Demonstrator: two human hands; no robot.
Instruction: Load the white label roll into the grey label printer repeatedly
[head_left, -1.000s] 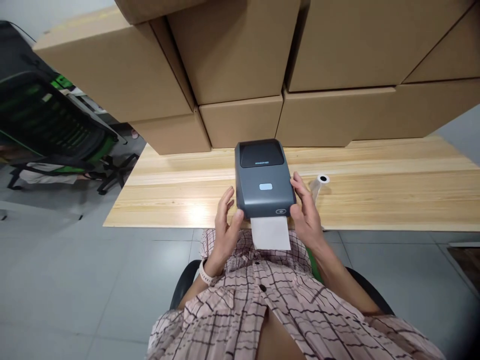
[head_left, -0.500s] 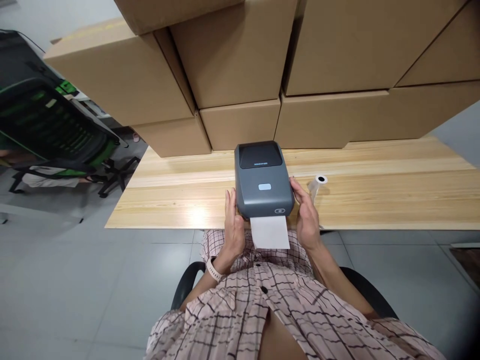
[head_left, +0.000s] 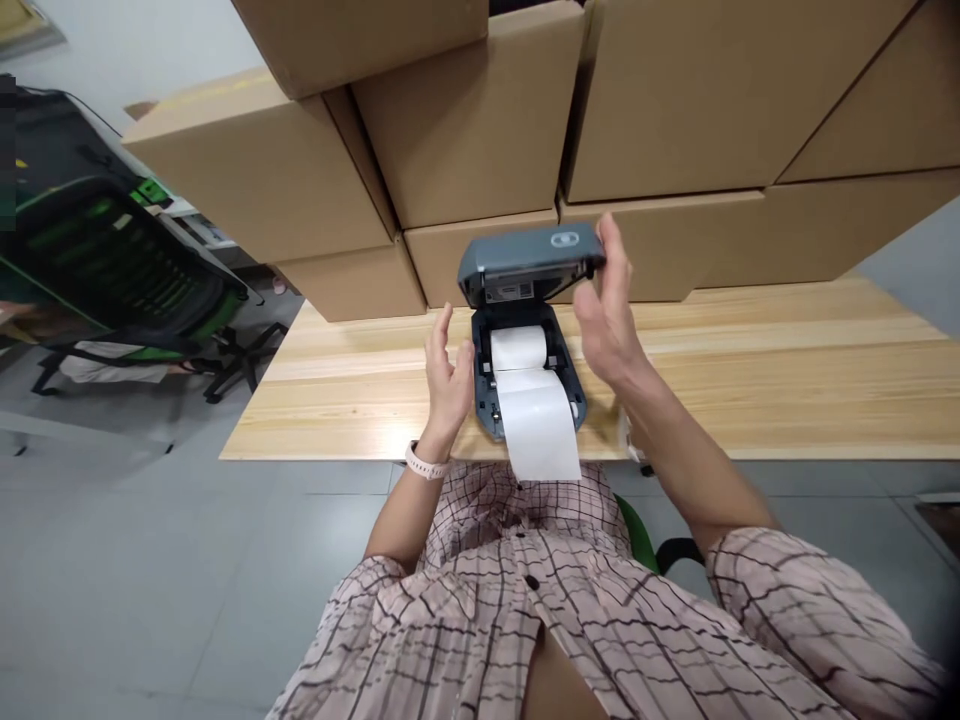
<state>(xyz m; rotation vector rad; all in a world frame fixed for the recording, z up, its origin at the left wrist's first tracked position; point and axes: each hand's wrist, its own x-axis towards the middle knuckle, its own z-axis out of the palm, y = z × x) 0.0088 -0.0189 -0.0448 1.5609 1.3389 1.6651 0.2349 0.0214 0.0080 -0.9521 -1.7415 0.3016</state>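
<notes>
A dark grey label printer [head_left: 482, 398] sits at the near edge of a light wooden table [head_left: 787, 370]. Its lid [head_left: 529, 257] is swung up and back. Inside lies a white paper roll [head_left: 517, 347], and a strip of paper [head_left: 541, 432] runs out over the front. My right hand [head_left: 606, 312] is up at the lid's right end, fingers stretched and touching its edge. My left hand [head_left: 448, 372] is open beside the base's left wall, thumb near it. A watch is on my left wrist.
Big cardboard boxes [head_left: 465, 120] are stacked along the back of the table, right behind the raised lid. A black and green office chair [head_left: 105, 265] stands on the grey floor to the left. My own chair is under me.
The printer's lid, closed before, has swung up and back, and the paper roll now shows. My right hand rose with the lid. My left hand came off the printer's side a little.
</notes>
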